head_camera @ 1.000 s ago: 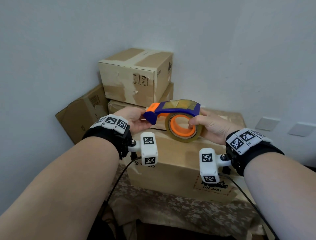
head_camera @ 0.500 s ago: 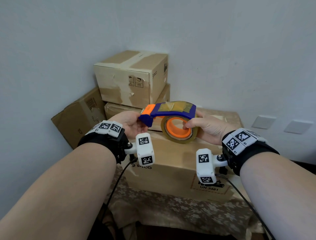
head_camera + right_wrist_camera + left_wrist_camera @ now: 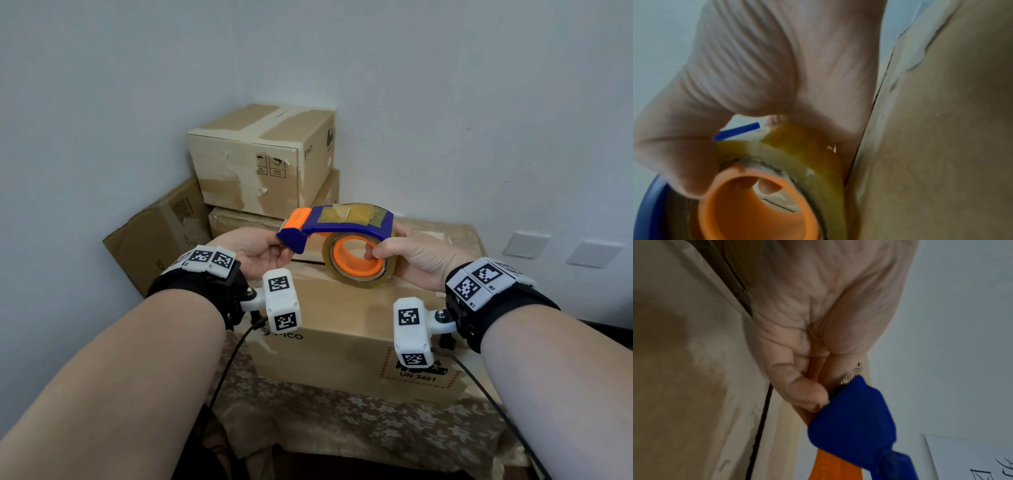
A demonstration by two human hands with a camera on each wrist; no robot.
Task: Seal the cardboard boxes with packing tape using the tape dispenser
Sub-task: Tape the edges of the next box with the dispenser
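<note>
Both hands, the left hand [image 3: 255, 248] and right hand [image 3: 416, 255], remain clamped on the tape dispenser [image 3: 346, 236], now slightly lower above the cardboard box [image 3: 346, 329]; taping not started.

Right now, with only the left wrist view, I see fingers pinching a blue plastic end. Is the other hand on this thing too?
Observer: Yes. The right hand grips the tape roll of the tape dispenser.
Operator: Is it down on a box?
Observer: It is held over the front cardboard box; I cannot tell whether it touches.
Operator: Any other boxes?
Observer: More are stacked behind in the corner; the top box has a tape strip along its lid.
</note>
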